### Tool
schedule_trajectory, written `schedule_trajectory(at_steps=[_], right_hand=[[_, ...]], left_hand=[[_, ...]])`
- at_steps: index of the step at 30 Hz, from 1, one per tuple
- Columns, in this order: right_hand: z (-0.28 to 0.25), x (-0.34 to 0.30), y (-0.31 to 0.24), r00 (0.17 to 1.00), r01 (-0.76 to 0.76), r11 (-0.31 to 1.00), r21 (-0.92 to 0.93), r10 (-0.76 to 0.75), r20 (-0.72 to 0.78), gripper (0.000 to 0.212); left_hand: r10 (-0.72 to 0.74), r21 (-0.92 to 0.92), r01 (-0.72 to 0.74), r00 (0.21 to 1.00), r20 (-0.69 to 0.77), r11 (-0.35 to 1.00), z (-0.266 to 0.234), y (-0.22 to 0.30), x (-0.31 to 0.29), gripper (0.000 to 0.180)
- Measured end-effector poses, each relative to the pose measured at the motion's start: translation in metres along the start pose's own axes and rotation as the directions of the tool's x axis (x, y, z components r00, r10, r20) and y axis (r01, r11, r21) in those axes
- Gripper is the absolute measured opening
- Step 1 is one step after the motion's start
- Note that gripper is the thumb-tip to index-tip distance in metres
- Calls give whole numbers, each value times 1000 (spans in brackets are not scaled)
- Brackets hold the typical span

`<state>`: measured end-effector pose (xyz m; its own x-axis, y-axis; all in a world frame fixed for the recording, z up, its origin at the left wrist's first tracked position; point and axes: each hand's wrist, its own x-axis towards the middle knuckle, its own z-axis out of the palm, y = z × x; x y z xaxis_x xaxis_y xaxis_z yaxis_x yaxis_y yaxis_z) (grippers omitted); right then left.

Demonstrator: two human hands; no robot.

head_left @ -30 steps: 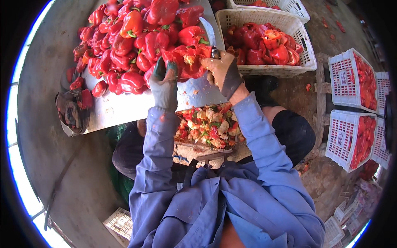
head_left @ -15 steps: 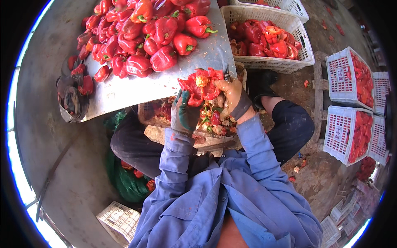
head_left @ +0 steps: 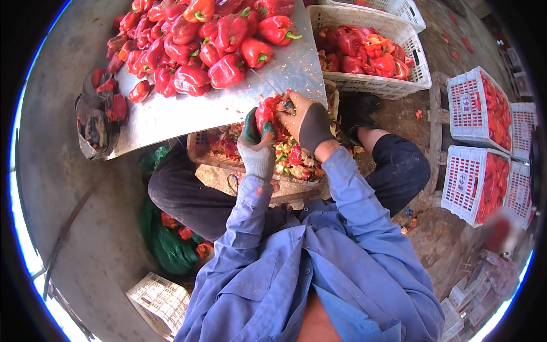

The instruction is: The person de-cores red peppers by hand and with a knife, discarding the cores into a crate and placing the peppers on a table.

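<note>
My left hand (head_left: 256, 139), in a grey and green glove, grips a red bell pepper (head_left: 265, 113) just off the table's near edge. Against the pepper's right side presses my right hand (head_left: 307, 119), in a tan and brown glove with its fingers curled closed. Something small and dark shows at those fingers, too hidden to name. Below both hands a crate (head_left: 196, 155) holds seed cores and red scraps (head_left: 296, 159). Whole red bell peppers (head_left: 191, 80) lie heaped on the metal table (head_left: 154, 119), beyond my left hand.
A white crate (head_left: 373, 84) of opened red peppers stands at the back right. Stacked white crates (head_left: 467, 185) filled with red pieces line the far right. A green net bag (head_left: 165, 242) lies by my left knee, near another white crate (head_left: 159, 302).
The pepper, spread open with its seed core showing before, is now turned with its red outer skin in view. My right hand has moved left and closed in against it.
</note>
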<state>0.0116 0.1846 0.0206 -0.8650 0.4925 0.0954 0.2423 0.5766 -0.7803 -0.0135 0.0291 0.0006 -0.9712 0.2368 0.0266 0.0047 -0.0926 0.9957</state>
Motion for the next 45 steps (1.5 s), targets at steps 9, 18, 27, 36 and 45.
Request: schedule_trajectory(at_steps=[9, 18, 27, 36, 45], right_hand=[[-19, 7, 33, 885, -444, 415, 794, 343, 316, 20], [-48, -51, 41, 885, -449, 442, 777, 340, 318, 25], [-17, -103, 44, 803, -557, 515, 651, 535, 263, 21], [-18, -94, -8, 965, 216, 976, -6, -215, -147, 62], [-23, -57, -27, 865, 461, 884, -78, -428, 263, 44]], left_hand=[[-293, -430, 274, 956, 22, 860, -36, -30, 10, 38], [-228, -459, 191, 973, -26, 867, -67, -39, 10, 41], [-155, -356, 63, 960, -234, 932, -61, -11, 11, 40], [-234, -454, 140, 960, -157, 880, -57, -14, 7, 42], [-327, -418, 267, 942, -79, 869, -40, 27, -13, 42]])
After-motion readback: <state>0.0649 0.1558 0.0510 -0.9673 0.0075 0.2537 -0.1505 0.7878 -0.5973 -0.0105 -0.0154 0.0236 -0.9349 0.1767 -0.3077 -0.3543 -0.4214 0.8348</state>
